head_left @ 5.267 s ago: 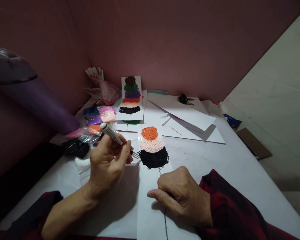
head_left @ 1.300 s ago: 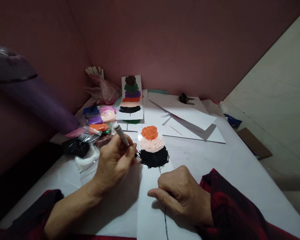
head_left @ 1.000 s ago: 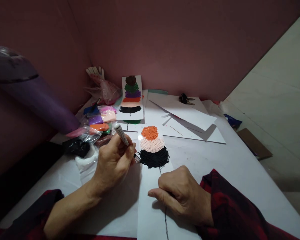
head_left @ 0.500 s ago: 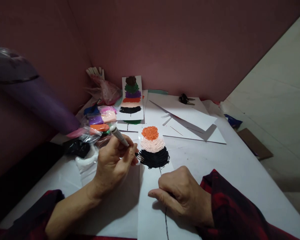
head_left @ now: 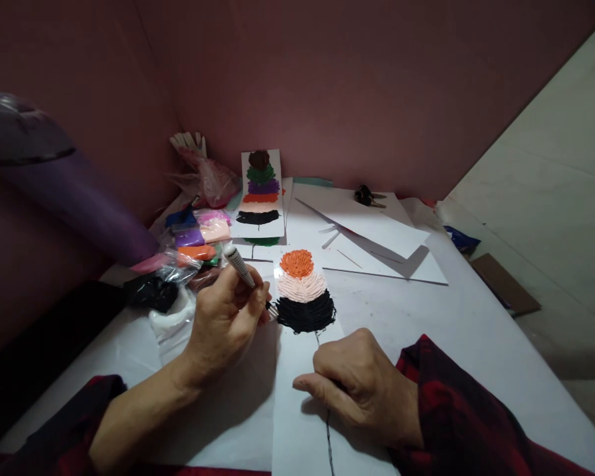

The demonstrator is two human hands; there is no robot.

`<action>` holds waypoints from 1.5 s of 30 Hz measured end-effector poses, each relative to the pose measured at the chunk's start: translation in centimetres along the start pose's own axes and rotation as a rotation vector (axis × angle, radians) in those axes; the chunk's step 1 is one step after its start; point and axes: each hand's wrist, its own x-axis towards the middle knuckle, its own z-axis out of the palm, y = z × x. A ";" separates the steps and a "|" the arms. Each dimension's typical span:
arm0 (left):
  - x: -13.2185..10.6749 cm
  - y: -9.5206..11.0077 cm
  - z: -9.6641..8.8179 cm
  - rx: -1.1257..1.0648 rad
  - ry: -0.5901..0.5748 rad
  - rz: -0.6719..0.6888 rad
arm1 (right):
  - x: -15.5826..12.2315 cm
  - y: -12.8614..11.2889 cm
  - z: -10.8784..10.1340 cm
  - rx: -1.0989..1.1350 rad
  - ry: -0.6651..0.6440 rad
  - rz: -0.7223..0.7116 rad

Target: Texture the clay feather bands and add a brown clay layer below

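Note:
My left hand (head_left: 228, 314) is closed round a small fork (head_left: 238, 266) with a white, black-patterned handle. Its tines point right, at the left edge of a black clay band (head_left: 306, 312); whether they touch it I cannot tell. Above that band on the white paper strip (head_left: 297, 396) are a ridged pale pink band (head_left: 302, 288) and an orange patch (head_left: 297, 264). My right hand (head_left: 364, 387) rests loosely fisted on the lower strip, thumb sticking out to the left, over a drawn black line. The undersides of its curled fingers are hidden.
Behind stands a finished-looking card (head_left: 259, 228) with stacked coloured bands. Bags of coloured clay (head_left: 197, 253) lie to the left, near a big purple roll (head_left: 79, 192). White sheets (head_left: 377, 228), a thin stick (head_left: 350, 258) and keys (head_left: 369, 196) are at the back right.
My left hand has shifted very slightly left, drawing the fork tines a little back from the black band's edge. The right hand has stayed in place.

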 end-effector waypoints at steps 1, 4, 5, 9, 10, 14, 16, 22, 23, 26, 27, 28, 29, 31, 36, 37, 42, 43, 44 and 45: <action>0.0 0.0 0.0 0.005 0.002 0.003 | 0.0 0.0 0.0 0.000 0.001 0.000; 0.0 0.0 -0.1 0.021 0.002 0.020 | 0.1 0.1 0.0 0.003 0.002 -0.001; 0.0 0.0 -0.1 0.027 0.003 0.030 | 0.1 0.1 0.0 0.003 0.000 -0.001; 0.0 -0.1 -0.1 0.056 0.016 0.109 | 0.0 0.1 0.1 -0.001 0.006 -0.008; 0.0 -0.1 -0.1 0.059 0.025 0.132 | 0.0 0.1 0.1 -0.003 0.008 -0.009; -0.1 0.2 -0.1 0.048 0.077 0.175 | -0.1 0.2 0.2 -0.003 0.010 -0.013; -0.1 0.2 0.0 0.043 0.096 0.180 | -0.1 0.3 0.2 0.001 0.010 -0.010; -0.1 -0.1 0.0 0.043 0.065 0.165 | 0.0 0.2 0.2 0.009 0.002 -0.001; 0.0 -0.2 0.0 0.045 0.064 0.161 | 0.0 0.2 0.1 0.010 0.001 0.001; 0.1 -0.3 0.0 0.053 0.051 0.159 | 0.0 0.1 0.1 0.015 0.004 0.000; 0.1 -0.3 0.1 0.055 0.049 0.161 | 0.0 0.1 0.1 0.015 0.006 -0.003; 0.2 -0.3 0.1 0.055 0.049 0.164 | 0.0 0.1 0.1 0.015 0.007 -0.005; 0.2 -0.3 0.1 0.056 0.050 0.165 | -0.1 0.1 0.1 0.015 0.007 -0.007; 0.2 -0.4 0.1 0.061 0.048 0.165 | -0.1 0.1 0.2 0.013 0.005 -0.005; 0.2 -0.6 -0.1 0.096 0.062 0.180 | -0.1 0.2 0.2 0.006 -0.001 0.004; 0.2 -0.6 -0.2 0.101 0.074 0.180 | -0.1 0.1 0.2 0.005 -0.002 0.003; 0.1 -0.6 -0.1 0.099 0.115 0.183 | 0.0 0.0 0.1 -0.004 -0.001 0.006; 0.1 -0.6 -0.1 0.099 0.125 0.186 | 0.0 0.0 0.0 -0.004 0.002 0.006; 0.1 -0.5 -0.1 0.101 0.131 0.191 | 0.0 0.0 0.0 -0.003 0.004 0.006; 0.0 -0.5 -0.1 0.104 0.137 0.196 | 0.0 0.0 0.0 -0.002 0.004 0.005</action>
